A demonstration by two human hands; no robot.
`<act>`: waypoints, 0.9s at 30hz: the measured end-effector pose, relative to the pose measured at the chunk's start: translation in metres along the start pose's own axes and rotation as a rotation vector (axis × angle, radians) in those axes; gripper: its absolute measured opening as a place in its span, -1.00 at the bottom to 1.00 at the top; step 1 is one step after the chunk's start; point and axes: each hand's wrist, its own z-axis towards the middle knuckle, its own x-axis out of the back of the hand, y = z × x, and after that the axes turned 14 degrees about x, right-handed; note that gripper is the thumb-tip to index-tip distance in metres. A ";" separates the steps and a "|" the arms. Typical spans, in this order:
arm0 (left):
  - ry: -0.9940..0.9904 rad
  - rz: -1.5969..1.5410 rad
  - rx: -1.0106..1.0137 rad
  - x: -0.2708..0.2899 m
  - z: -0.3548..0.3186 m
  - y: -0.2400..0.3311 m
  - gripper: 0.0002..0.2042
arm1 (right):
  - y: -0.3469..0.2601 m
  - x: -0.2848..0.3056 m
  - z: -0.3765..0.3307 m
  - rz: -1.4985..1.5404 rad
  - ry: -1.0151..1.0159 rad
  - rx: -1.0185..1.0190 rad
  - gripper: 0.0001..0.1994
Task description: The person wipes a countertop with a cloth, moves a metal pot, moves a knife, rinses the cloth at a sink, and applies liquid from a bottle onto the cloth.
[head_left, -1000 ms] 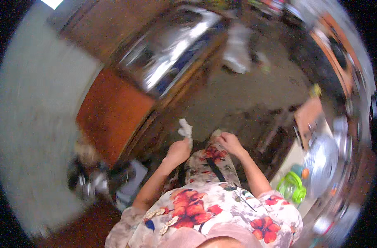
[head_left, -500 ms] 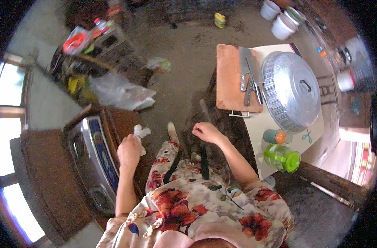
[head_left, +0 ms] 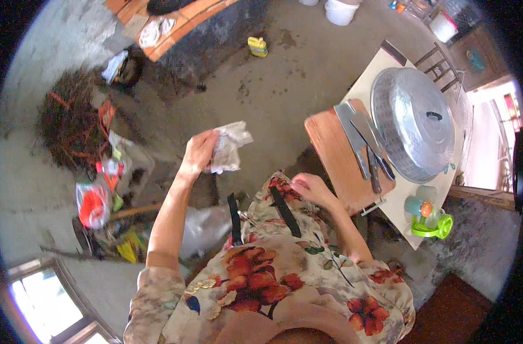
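Two hands are working in front of a floral-print garment at lower centre of the frame. Right hand is curling loosely against the cloth just right of centre, fingers bent inward; whether anything is pinched inside them cannot be told from this view. Left hand is reaching out ahead, left of centre, fingers closing firmly around a crumpled clear plastic bag, which is hanging in the air above the floor, well apart from the table.

Judgement on handling: thin film is slipping easily, so the grip is best kept bunched at the neck of the bag, with the loose end hanging free rather than trailing against the garment. The free hand would help by steadying the lower end.

Further out, right of centre, a wooden cutting board is lying on a pale table, carrying cleavers side by side; these blades are worth keeping clear of. Just beyond them a large round metal lid is sitting. A green cup is standing at the table's near edge. At left of the frame, a heap of litter is spreading over the concrete floor.
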 end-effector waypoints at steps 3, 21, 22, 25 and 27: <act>-0.161 -0.148 0.076 0.029 0.077 0.066 -0.67 | 0.004 0.023 0.038 -0.074 0.155 -0.159 -0.80; -0.633 0.466 -0.069 0.081 0.384 0.288 -0.37 | 0.037 0.174 0.525 0.600 0.134 0.415 -0.30; -0.658 0.477 -0.067 0.078 0.408 0.303 -0.36 | 0.039 0.192 0.548 0.670 0.057 0.413 -0.33; -0.689 0.527 -0.110 0.059 0.480 0.354 -0.34 | 0.058 0.254 0.608 0.731 -0.102 0.320 -0.44; -0.677 0.517 -0.171 0.053 0.520 0.397 -0.34 | 0.086 0.304 0.644 0.581 -0.141 0.203 -0.57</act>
